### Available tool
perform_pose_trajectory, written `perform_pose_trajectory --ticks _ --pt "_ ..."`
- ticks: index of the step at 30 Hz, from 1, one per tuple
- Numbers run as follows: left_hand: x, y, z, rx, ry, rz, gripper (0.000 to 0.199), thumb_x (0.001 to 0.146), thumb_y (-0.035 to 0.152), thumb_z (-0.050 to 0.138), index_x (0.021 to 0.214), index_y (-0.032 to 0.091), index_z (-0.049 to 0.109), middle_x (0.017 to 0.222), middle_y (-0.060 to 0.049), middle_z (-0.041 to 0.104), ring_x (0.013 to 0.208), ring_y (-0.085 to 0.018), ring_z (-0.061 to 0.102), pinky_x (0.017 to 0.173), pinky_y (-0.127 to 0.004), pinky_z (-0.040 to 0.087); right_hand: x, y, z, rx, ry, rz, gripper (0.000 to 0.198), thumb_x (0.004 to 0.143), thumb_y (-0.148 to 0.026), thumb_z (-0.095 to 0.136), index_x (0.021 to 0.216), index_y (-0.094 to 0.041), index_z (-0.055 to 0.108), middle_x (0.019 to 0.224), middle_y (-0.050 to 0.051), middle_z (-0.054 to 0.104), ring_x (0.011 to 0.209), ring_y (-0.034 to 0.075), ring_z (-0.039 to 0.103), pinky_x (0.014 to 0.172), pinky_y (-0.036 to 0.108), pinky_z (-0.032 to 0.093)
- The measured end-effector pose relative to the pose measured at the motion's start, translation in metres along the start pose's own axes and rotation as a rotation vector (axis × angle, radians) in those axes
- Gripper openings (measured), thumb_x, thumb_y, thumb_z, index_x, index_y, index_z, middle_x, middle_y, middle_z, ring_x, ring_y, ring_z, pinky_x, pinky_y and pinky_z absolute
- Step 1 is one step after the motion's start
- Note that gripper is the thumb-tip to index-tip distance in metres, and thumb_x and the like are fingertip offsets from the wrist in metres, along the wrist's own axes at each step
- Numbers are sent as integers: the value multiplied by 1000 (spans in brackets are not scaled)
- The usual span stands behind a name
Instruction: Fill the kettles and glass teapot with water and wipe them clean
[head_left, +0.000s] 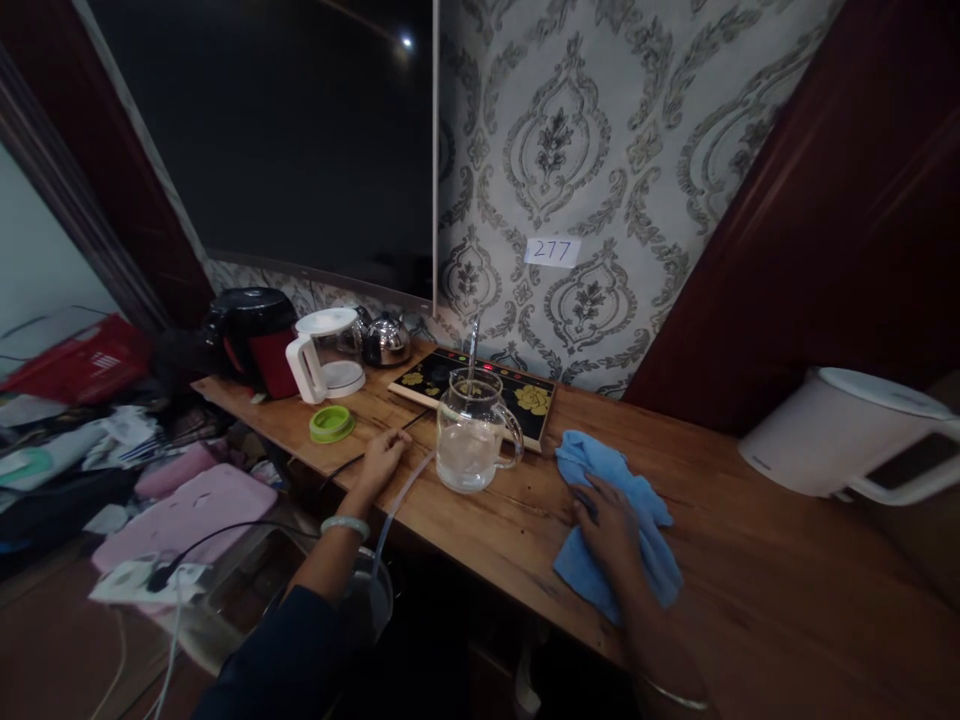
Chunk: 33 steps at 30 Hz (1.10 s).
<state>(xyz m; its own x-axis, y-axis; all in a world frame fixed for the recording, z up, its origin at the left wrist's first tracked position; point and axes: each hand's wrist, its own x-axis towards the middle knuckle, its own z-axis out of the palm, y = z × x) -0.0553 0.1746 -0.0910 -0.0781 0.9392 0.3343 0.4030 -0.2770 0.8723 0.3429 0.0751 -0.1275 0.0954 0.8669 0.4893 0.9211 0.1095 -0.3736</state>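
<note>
My left hand (384, 457) rests on the table's front edge with its fingers curled in, and nothing shows in them. A black cord and a clear tube (397, 500) run close by it. My right hand (609, 525) presses on a crumpled blue cloth (649, 520) on the tabletop, fingers bent over the fabric. Between both hands stands a clear glass pitcher (469, 450), partly filled with clear liquid, its handle to the right. A thin metal spout (474, 340) rises at its mouth. Behind it lies a black panel with gold flowers (532, 398) and a lit red display.
A green ring-shaped lid (331, 424), a white-handled glass kettle (330, 350), a shiny metal pot (387, 340) and a red-black appliance (259, 340) stand left. A large white kettle (847, 430) stands far right. Below the edge is a bucket (375, 595); clutter lies left.
</note>
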Motion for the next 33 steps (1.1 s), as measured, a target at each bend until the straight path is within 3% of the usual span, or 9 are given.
perform_pose_trajectory --ticks 33 --pt "1 -1 -1 17 -2 -6 14 69 25 52 70 19 64 67 0 65 68 -19 59 70 -30 47 -2 -3 -2 -5 -2 3 38 90 -29 44 108 -19 75 127 13 67 120 30 55 104 48 41"
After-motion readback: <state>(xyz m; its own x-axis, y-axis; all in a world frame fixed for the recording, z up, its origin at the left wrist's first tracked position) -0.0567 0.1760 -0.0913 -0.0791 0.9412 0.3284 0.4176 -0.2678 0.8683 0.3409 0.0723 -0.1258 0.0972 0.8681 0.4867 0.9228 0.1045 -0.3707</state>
